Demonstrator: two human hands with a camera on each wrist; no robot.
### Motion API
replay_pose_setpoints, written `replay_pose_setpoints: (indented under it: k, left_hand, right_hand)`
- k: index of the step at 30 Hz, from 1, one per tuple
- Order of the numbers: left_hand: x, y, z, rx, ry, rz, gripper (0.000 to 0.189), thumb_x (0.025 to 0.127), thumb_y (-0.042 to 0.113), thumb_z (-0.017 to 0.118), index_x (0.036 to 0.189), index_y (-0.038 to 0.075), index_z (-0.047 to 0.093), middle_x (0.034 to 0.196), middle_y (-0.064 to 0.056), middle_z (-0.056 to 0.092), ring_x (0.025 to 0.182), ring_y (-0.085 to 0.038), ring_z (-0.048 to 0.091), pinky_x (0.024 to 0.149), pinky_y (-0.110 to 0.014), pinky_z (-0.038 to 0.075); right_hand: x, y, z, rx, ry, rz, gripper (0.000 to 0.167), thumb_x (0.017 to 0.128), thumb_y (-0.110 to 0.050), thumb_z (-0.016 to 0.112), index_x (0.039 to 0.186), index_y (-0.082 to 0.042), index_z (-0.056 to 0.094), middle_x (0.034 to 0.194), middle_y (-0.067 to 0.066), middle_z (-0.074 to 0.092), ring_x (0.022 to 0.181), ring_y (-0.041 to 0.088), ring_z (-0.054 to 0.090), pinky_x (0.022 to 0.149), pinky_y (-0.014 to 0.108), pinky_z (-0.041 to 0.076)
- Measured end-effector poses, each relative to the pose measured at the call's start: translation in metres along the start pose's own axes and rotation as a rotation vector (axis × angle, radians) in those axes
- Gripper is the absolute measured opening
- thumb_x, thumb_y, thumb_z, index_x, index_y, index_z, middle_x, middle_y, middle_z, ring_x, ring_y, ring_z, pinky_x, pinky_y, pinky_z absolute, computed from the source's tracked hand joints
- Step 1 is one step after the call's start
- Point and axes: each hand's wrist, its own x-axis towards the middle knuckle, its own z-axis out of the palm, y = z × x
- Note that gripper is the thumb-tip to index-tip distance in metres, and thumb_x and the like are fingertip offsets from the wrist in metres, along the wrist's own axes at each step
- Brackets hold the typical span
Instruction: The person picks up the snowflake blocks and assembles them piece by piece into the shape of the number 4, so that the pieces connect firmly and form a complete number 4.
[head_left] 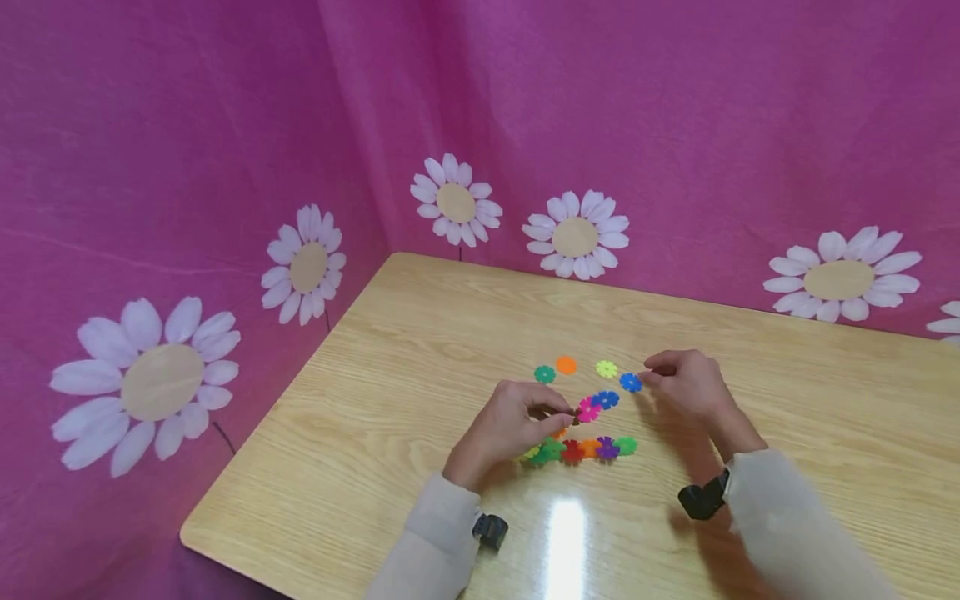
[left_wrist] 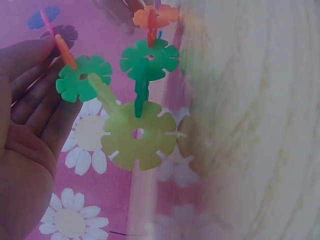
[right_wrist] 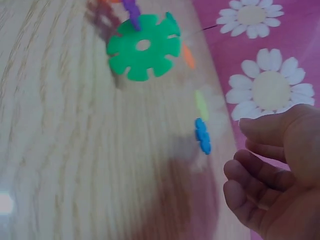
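Observation:
My left hand (head_left: 517, 425) pinches a dark brownish flower disc (left_wrist: 66, 34) in a chain of slotted plastic discs fitted together. Beyond the fingertips, the chain carries a pink disc (head_left: 588, 409) and a blue disc (head_left: 606, 400). On the other side, the left wrist view shows an orange disc, a green disc (left_wrist: 75, 87) and a yellow disc (left_wrist: 137, 155) joined on. A row with red, orange, purple and green discs (head_left: 626, 446) runs nearer the body. My right hand (head_left: 690, 383), fingers loosely bent and holding nothing, hovers beside a loose blue disc (head_left: 631, 382); the right wrist view shows a gap between them.
Loose yellow-green (head_left: 606, 368), orange (head_left: 566, 365) and green (head_left: 544, 374) discs lie behind the chain on the wooden table (head_left: 337, 458). A pink curtain (head_left: 637, 100) with printed white flowers borders the table's back and left edges.

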Motion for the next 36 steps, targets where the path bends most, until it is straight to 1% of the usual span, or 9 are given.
replay_pose_setpoints:
  k: [4, 8, 12, 16, 19, 22, 26, 31, 36]
  left_hand:
    - [0.0, 0.0, 0.001, -0.006, 0.005, 0.002, 0.008, 0.091, 0.006, 0.074, 0.098, 0.004, 0.078, 0.094, 0.003, 0.073, 0.08, -0.001, 0.065, 0.076, -0.022, 0.054]
    - [-0.001, 0.001, 0.002, -0.012, -0.003, -0.024, 0.009, 0.091, 0.007, 0.074, 0.099, 0.005, 0.078, 0.094, 0.002, 0.073, 0.08, -0.001, 0.064, 0.077, -0.021, 0.054]
    - [-0.003, 0.001, 0.002, -0.014, -0.01, -0.054, 0.01, 0.092, 0.008, 0.073, 0.1, 0.006, 0.078, 0.095, 0.003, 0.072, 0.081, -0.002, 0.064, 0.078, -0.02, 0.053]
    - [-0.004, 0.001, 0.003, -0.007, -0.01, -0.061, 0.01, 0.092, 0.008, 0.073, 0.1, 0.006, 0.078, 0.094, 0.003, 0.072, 0.081, -0.002, 0.064, 0.078, -0.02, 0.053]
    - [-0.004, 0.001, 0.004, -0.001, -0.008, -0.062, 0.009, 0.092, 0.009, 0.074, 0.099, 0.007, 0.078, 0.094, 0.004, 0.072, 0.081, -0.002, 0.063, 0.079, -0.02, 0.052]
    - [-0.003, 0.001, 0.003, 0.007, -0.005, -0.059, 0.009, 0.091, 0.009, 0.074, 0.099, 0.007, 0.078, 0.093, 0.005, 0.072, 0.081, -0.002, 0.064, 0.079, -0.02, 0.052]
    - [-0.002, 0.001, 0.003, 0.009, -0.005, -0.052, 0.009, 0.091, 0.009, 0.074, 0.099, 0.006, 0.078, 0.094, 0.003, 0.073, 0.08, -0.002, 0.064, 0.077, -0.02, 0.053]
    - [-0.002, 0.001, 0.003, 0.016, -0.007, -0.062, 0.009, 0.091, 0.009, 0.075, 0.099, 0.005, 0.078, 0.092, 0.002, 0.073, 0.077, -0.002, 0.063, 0.074, -0.02, 0.053]
    - [-0.002, 0.001, 0.0, 0.017, -0.005, -0.073, 0.009, 0.091, 0.008, 0.075, 0.099, 0.005, 0.078, 0.092, 0.002, 0.073, 0.077, -0.003, 0.063, 0.074, -0.021, 0.053]
  right_hand:
    - [0.004, 0.001, 0.005, -0.044, -0.062, 0.045, 0.042, 0.095, -0.023, 0.069, 0.122, 0.009, 0.064, 0.107, 0.021, 0.067, 0.091, 0.031, 0.057, 0.072, 0.036, 0.049]
    - [0.007, 0.003, 0.01, -0.047, -0.115, 0.081, 0.042, 0.095, -0.024, 0.069, 0.121, 0.008, 0.064, 0.105, 0.02, 0.066, 0.091, 0.031, 0.054, 0.069, 0.034, 0.048]
    - [0.007, 0.002, 0.015, -0.064, -0.14, 0.101, 0.04, 0.094, -0.025, 0.07, 0.119, 0.007, 0.066, 0.108, 0.02, 0.065, 0.095, 0.033, 0.054, 0.075, 0.04, 0.05]
    - [0.007, 0.001, 0.018, -0.143, -0.129, 0.076, 0.042, 0.092, -0.024, 0.073, 0.118, 0.008, 0.067, 0.106, 0.021, 0.067, 0.094, 0.033, 0.058, 0.082, 0.047, 0.051]
    - [0.008, 0.0, 0.018, -0.173, -0.128, 0.076, 0.041, 0.09, -0.022, 0.075, 0.116, 0.008, 0.067, 0.102, 0.021, 0.067, 0.091, 0.033, 0.058, 0.082, 0.047, 0.051]
    - [0.008, 0.0, 0.017, -0.148, -0.129, 0.095, 0.037, 0.089, -0.019, 0.075, 0.113, 0.008, 0.067, 0.099, 0.018, 0.066, 0.089, 0.032, 0.055, 0.08, 0.045, 0.05]
    - [0.006, 0.002, 0.016, -0.089, -0.102, 0.101, 0.032, 0.086, -0.015, 0.078, 0.105, 0.006, 0.063, 0.094, 0.016, 0.062, 0.087, 0.031, 0.052, 0.077, 0.041, 0.048]
    - [0.0, 0.005, 0.015, -0.062, -0.057, 0.058, 0.027, 0.085, -0.012, 0.078, 0.099, 0.004, 0.06, 0.091, 0.014, 0.06, 0.085, 0.03, 0.052, 0.073, 0.038, 0.045]
    - [-0.007, 0.002, 0.012, -0.046, -0.049, -0.005, 0.02, 0.089, -0.01, 0.073, 0.101, 0.004, 0.066, 0.088, 0.009, 0.061, 0.082, 0.027, 0.052, 0.069, 0.036, 0.044]
